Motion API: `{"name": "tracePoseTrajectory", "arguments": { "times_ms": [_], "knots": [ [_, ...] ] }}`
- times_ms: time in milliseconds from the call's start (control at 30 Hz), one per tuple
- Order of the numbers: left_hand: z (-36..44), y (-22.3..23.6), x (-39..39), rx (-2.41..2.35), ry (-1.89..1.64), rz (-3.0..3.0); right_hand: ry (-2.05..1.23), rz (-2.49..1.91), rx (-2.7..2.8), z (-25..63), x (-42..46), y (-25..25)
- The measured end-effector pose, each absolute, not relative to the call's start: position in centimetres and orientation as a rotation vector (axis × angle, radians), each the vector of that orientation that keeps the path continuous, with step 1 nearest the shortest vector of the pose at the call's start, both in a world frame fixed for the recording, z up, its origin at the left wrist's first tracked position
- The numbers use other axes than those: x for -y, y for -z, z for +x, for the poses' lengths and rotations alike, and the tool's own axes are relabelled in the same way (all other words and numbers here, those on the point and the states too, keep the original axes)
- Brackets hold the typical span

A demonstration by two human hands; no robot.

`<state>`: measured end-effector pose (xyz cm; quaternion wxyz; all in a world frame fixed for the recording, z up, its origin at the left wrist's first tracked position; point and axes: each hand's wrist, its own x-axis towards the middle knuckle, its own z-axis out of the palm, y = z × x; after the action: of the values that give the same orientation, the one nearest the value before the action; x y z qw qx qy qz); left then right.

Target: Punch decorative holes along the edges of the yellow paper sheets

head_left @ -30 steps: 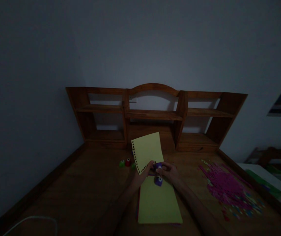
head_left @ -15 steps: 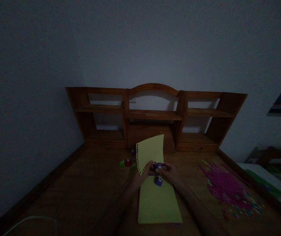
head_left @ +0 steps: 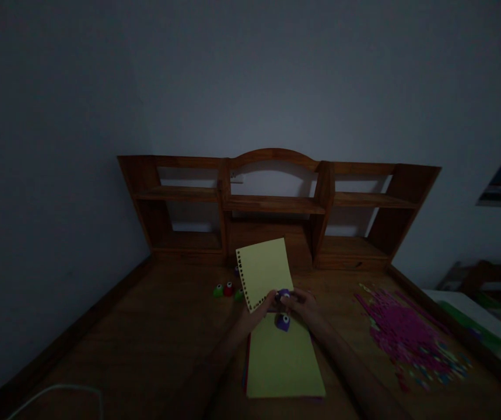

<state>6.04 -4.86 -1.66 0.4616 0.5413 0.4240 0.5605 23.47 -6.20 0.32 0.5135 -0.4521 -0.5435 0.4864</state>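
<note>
A yellow sheet of paper (head_left: pixel 263 271) with a row of punched holes stands tilted behind my hands, its lower edge at my left hand (head_left: pixel 268 303), which is closed on it. My right hand (head_left: pixel 303 304) pinches a small purple piece with a white eye (head_left: pixel 284 295), held between both hands against the lower part of the sheet. Whether it is fastened to the paper, I cannot tell. Just below, a second purple one-eyed piece (head_left: pixel 282 322) rests at the top of a yellow pad (head_left: pixel 285 361) with more paper under it.
Several small one-eyed pieces lie left of the sheet, among them a green one (head_left: pixel 218 290) and a red one (head_left: pixel 229 288). A heap of pink bits (head_left: pixel 403 326) spreads at right. A wooden shelf unit (head_left: pixel 272 204) backs the desk; a pale cable (head_left: pixel 70 387) lies front left.
The yellow sheet has swung left and turned to face me more. My hands have shifted slightly around the purple piece; the pad and the loose pieces stay put.
</note>
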Motion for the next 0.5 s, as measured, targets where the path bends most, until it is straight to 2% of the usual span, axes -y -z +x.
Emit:
{"name": "tracePoseTrajectory", "arguments": {
  "times_ms": [267,500],
  "knots": [
    [5.9,-0.5,5.9,-1.035,-1.242,1.418,-1.438,-0.908,1.101,23.1,6.8,-0.4],
    [5.9,-1.4,6.2,-1.043,-1.193,1.429,-1.471,-0.866,1.121,23.3,6.2,0.6]
  ]
}}
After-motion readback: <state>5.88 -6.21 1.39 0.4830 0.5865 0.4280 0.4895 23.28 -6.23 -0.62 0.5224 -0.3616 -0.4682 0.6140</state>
